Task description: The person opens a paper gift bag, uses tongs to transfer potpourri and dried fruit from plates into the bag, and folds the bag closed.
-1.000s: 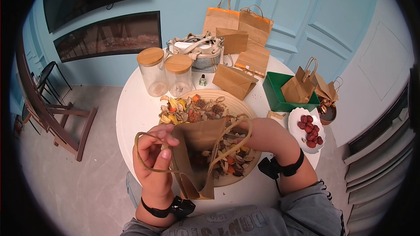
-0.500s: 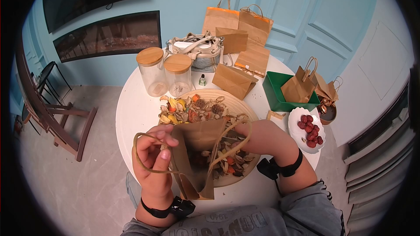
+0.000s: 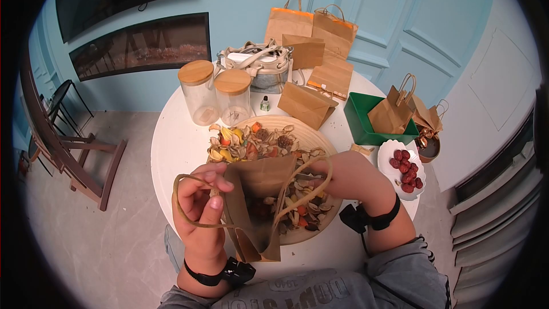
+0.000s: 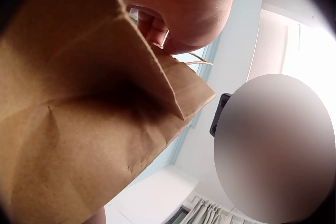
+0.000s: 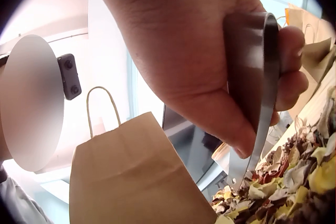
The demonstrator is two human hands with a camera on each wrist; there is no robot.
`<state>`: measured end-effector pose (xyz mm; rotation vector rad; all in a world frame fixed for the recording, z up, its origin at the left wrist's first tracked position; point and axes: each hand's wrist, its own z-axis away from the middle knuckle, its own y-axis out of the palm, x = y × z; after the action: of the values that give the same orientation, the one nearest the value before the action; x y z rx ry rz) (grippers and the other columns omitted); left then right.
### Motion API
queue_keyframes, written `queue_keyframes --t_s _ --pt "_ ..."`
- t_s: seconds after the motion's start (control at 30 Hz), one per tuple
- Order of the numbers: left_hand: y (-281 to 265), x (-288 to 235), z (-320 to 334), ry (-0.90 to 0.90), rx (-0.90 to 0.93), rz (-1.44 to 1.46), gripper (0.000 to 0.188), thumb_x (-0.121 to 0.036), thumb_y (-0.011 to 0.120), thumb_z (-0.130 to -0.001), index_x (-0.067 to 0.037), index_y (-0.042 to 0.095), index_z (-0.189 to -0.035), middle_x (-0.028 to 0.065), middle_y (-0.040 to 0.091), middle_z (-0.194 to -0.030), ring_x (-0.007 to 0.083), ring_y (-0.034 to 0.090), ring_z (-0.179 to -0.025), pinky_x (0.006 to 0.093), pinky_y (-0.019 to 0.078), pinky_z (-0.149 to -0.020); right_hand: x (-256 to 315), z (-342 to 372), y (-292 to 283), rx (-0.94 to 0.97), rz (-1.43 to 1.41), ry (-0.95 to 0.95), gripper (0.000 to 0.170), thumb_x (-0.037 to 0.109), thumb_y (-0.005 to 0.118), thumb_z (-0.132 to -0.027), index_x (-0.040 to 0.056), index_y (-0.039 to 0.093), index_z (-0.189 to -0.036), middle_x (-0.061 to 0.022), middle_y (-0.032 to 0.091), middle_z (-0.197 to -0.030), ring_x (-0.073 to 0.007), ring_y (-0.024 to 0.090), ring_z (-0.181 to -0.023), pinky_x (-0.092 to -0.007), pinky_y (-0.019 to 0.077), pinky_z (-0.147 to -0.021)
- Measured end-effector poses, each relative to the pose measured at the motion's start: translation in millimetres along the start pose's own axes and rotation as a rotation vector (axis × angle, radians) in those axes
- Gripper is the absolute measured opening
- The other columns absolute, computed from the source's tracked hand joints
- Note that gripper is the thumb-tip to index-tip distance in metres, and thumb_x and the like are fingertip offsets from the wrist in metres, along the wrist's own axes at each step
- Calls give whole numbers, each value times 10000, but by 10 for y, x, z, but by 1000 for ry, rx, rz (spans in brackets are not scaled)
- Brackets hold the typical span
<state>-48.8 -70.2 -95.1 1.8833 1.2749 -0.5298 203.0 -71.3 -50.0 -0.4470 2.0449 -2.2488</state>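
Observation:
A brown paper bag [image 3: 260, 174] with loop handles stands open-mouthed at the near side of a round woven tray [image 3: 323, 140] of dried petals and cones [image 3: 269, 140]. The left hand [image 3: 203, 209] grips the bag's left edge, its fingers curled by one handle. Behind the right handle the right hand [image 3: 343, 177] is over the tray, its fingers mostly hidden in the head view. The right wrist view shows the right hand [image 5: 194, 40] pinching metal tongs [image 5: 268, 71], tips down at the petals [image 5: 294, 182]. The left wrist view shows the bag [image 4: 79, 129] close up.
Two lidded glass jars [image 3: 198, 94], a small bottle [image 3: 265, 103] and a handbag [image 3: 266, 71] stand behind the tray. More paper bags [image 3: 309, 106] are at the back. On the right are a green box [image 3: 355, 120] holding a bag and a white plate [image 3: 390, 180] of red dates [image 3: 407, 171].
The right hand and forearm have shifted slightly, and the bag's right handle has moved a little. The left hand keeps its grip on the bag.

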Motion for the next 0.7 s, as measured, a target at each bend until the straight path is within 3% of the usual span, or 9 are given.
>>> queue_keyframes --t_s 0.27,0.37,0.43,0.53,0.63,0.7 --pt "13 1 -2 9 0 -4 234 -65 583 -843 -15 536 -1067 156 604 -955 245 563 -1023 420 386 -967 -64 138 -180 -156 -58 5 238 315 642 -831 97 561 -881 -142 582 -668 -357 598 -681 -429 460 -597" --pt "14 6 -2 20 -2 -7 233 -68 584 -844 -16 535 -1066 148 605 -931 252 557 -1034 424 383 -970 -26 182 -267 -98 -35 33 256 325 655 -820 96 571 -896 -138 597 -694 -342 613 -708 -425 469 -623" --pt "14 10 -1 22 -2 -3 240 -71 586 -845 -17 531 -1073 145 605 -923 254 556 -1035 422 385 -967 -9 201 -294 106 -69 74 289 339 667 -809 93 583 -937 -143 617 -744 -337 625 -750 -427 476 -657" --pt "10 4 1 17 6 -8 250 -73 586 -846 -16 527 -1083 153 604 -940 251 554 -1037 415 389 -960 1 148 -231 237 -86 55 324 347 672 -804 90 586 -981 -153 630 -793 -341 629 -793 -432 479 -683" --pt "-9 14 4 9 12 -8 256 -72 584 -848 -15 524 -1091 178 597 -1013 227 563 -996 403 397 -949 -58 115 -139 262 -48 57 362 358 664 -818 123 606 -1087 -120 632 -778 -311 628 -779 -402 479 -688" --pt "-10 14 7 -1 7 -4 255 -71 583 -849 -14 524 -1091 191 589 -1050 213 565 -971 398 399 -946 -47 102 -119 249 -41 52 358 358 661 -821 119 599 -1079 -122 628 -771 -314 628 -775 -405 478 -682"
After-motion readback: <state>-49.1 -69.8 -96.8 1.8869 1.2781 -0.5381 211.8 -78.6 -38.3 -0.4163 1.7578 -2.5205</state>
